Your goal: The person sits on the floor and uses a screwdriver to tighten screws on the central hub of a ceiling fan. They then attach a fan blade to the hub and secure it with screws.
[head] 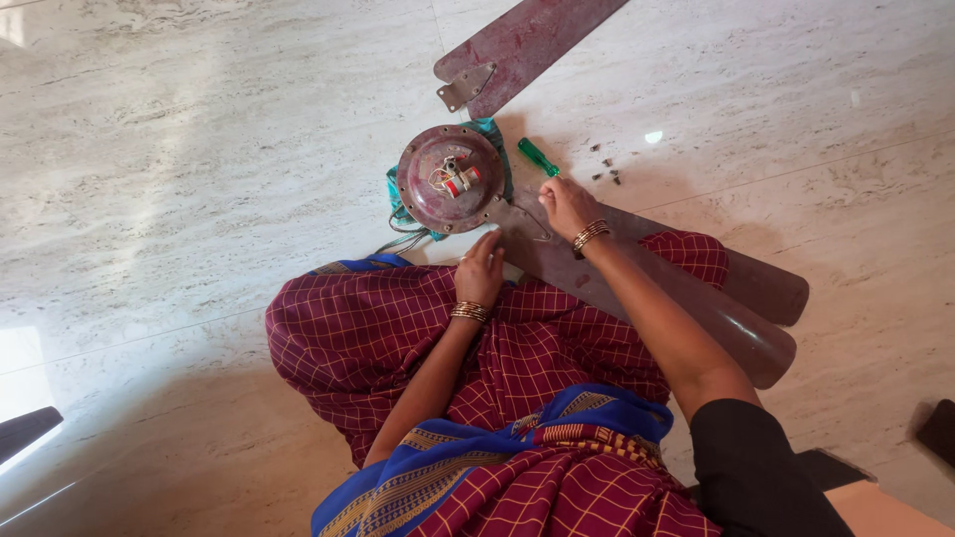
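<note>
A round dark red ceiling fan motor (450, 179) lies on the pale stone floor with wires and a small red part showing at its centre. My right hand (567, 204) is closed around a green-handled screwdriver (538, 156) at the bracket where a brown fan blade (696, 288) meets the motor. My left hand (480, 270) rests flat, fingers together, on the near edge by the motor, holding nothing. Both wrists carry gold bangles.
Another dark red blade (522, 45) extends up and away from the motor. Several small screws (605, 169) lie loose on the floor to the right. A teal cloth (490, 129) sits under the motor. My lap in maroon checked fabric fills the lower middle.
</note>
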